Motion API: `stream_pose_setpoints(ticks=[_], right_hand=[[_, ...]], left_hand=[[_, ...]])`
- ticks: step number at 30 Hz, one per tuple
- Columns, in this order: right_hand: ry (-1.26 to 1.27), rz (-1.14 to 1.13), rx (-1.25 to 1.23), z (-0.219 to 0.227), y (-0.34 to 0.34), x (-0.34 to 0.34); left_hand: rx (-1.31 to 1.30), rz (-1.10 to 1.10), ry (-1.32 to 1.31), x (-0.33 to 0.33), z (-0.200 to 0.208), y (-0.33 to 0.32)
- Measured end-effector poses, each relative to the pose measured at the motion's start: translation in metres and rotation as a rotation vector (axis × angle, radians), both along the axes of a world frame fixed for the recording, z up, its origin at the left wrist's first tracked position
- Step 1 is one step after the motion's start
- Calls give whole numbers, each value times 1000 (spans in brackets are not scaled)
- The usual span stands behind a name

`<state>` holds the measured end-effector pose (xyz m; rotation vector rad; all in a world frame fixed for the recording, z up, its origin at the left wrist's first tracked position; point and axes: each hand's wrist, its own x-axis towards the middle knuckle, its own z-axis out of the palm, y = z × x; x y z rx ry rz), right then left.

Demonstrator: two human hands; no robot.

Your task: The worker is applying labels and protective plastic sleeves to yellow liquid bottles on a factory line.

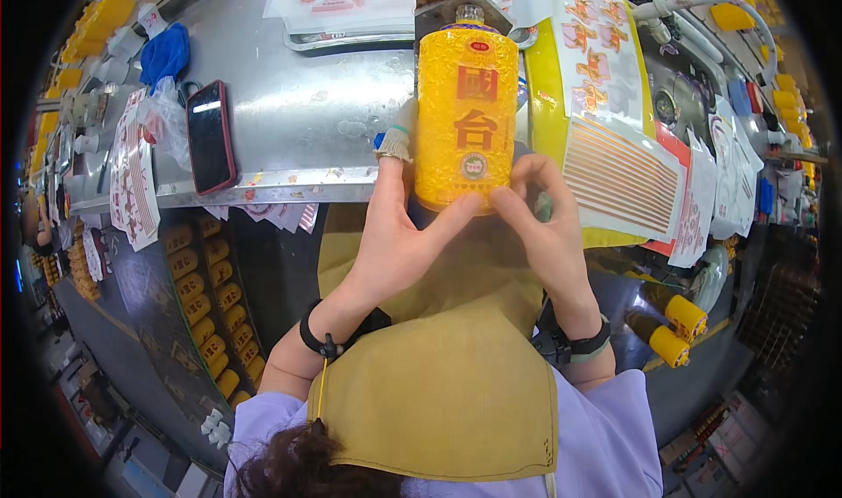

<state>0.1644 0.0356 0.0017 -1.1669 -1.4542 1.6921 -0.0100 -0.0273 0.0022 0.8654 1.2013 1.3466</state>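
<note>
A yellow bottle (467,103) with a textured surface, red lettering, a round silvery emblem low on its front and a clear neck at the top is held between my two hands. My left hand (395,226) grips its lower left side, with the thumb across the bottom of the front. A whitish knitted cover with a blue patch sits on one of that hand's fingers. My right hand (548,231) closes on the lower right corner, thumb pressed near the emblem and index finger bent along the side. The fingers behind the bottle are hidden.
A metal bench (289,121) carries a phone (210,137) in a red case at left. Sheets of striped stickers (618,178) and figure decals (589,42) lie at right. Yellow bottles stand in rows (197,283) below left; two more (671,345) are low at right.
</note>
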Motion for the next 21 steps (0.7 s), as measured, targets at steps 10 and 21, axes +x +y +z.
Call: stream_pose_setpoints(ticks=[10,21], right_hand=[[-40,-5,9,1,0,1],[-33,-2,4,0,-1,0]], left_hand=[[20,-24,5,-1,1,-1],[8,1,-15,0,0,-1]])
